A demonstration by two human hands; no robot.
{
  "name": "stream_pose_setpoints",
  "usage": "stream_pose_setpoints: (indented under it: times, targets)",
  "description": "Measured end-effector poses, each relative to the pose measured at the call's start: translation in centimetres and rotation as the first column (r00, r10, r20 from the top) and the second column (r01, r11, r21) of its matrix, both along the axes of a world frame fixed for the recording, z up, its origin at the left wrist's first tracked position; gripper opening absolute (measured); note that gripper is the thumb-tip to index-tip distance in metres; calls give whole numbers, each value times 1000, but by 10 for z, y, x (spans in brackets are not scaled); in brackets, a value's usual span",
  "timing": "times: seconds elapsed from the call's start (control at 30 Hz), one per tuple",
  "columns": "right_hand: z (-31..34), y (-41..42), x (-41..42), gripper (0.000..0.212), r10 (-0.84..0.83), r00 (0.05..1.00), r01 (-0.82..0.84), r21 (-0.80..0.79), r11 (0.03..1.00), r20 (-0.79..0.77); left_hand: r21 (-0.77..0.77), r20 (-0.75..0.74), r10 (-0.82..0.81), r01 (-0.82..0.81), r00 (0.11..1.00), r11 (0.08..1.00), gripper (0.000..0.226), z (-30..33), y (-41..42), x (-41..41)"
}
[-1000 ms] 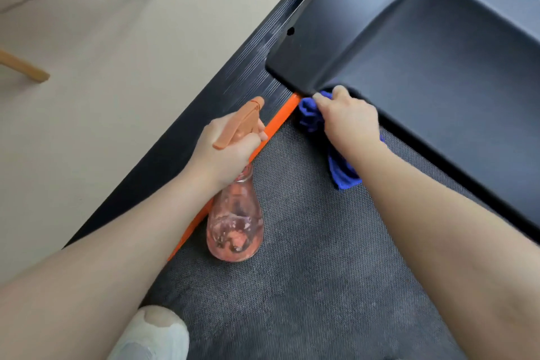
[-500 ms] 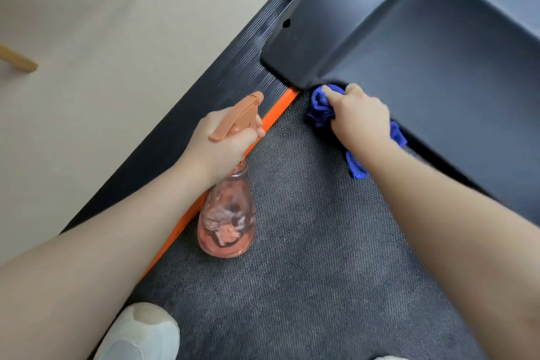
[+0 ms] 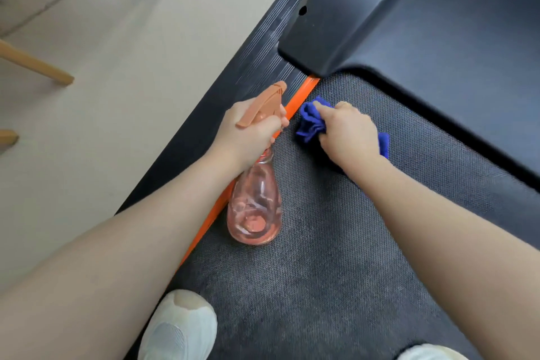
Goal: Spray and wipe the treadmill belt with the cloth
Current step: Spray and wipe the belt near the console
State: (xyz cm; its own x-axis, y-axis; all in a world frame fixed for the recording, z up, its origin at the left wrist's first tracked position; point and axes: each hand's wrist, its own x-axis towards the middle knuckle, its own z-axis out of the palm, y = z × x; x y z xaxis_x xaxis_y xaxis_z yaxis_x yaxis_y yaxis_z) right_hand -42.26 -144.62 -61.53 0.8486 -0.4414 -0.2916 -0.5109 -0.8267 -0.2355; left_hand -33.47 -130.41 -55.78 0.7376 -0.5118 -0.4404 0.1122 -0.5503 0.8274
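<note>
Right hand (image 3: pixel 347 131) clamps a crumpled blue cloth (image 3: pixel 311 123) on the woven grey treadmill belt (image 3: pixel 336 257). Left hand (image 3: pixel 248 131) grips a bulbous, clear pink spray bottle (image 3: pixel 254 207); its neck is hidden.

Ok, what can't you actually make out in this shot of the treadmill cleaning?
Head view only:
- Part of the blue cloth lies under the right hand.
- The spray bottle neck and trigger are covered by the left hand.
- The belt runs under the black cover.
- Any wetness on the belt: not discernible.
- Both shoes are cut by the bottom edge.
</note>
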Motion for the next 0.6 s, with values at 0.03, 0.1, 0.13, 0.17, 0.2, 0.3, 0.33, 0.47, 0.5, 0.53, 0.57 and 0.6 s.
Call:
stream_pose_setpoints:
  times: [0.03, 0.1, 0.13, 0.17, 0.2, 0.3, 0.33, 0.47, 0.5, 0.53, 0.57, 0.6]
  targets:
    - [0, 17, -3, 32, 61, 998, -61, 51, 997, 0, 2, 3, 2, -2, 1000, 1000, 27, 1, 0, 1]
    - [6, 49, -13, 42, 256, 966, -250, 130, 959, -34, 6, 10, 0, 0, 1000, 1000, 29, 2, 1, 1]
    - [9, 56, -18, 46, 359, 931, -348, 137, 928, -69, 2, 11, -5, 5, 1000, 1000, 30, 4, 3, 0]
    - [11, 56, -20, 46, 431, 897, -420, 118, 900, -97, -6, 12, -10, 10, 1000, 1000, 31, 5, 4, -2]
    - [14, 47, -18, 44, 461, 881, -456, 70, 887, -107, -22, 13, -13, 13, 1000, 1000, 31, 6, 5, -3]
    - [12, -1, -4, 33, 313, 946, -323, -143, 935, -88, -60, 7, 3, -2, 1000, 998, 30, 8, 11, -6]
    - [12, -19, -2, 32, 182, 982, -190, -189, 963, -57, -69, -5, 8, -8, 1000, 998, 28, 7, 13, -5]
    - [10, -28, -13, 38, -22, 999, 17, -160, 987, -31, -47, -30, 26, -27, 999, 999, 23, 4, 22, -5]
    - [10, -15, -17, 40, 37, 998, -41, -105, 994, -44, -45, -37, 40, -41, 999, 998, 23, 5, 23, -6]
    - [9, -2, -20, 42, 134, 989, -137, -37, 990, -67, -47, -50, 65, -68, 997, 997, 23, 6, 23, -7]
    - [7, 10, -23, 41, 235, 967, -231, 43, 972, -100, -45, -71, 104, -108, 992, 993, 22, 6, 22, -8]
    - [6, 19, -23, 39, 298, 948, -286, 107, 952, -113, -42, -97, 158, -163, 983, 986, 18, 8, 20, -8]
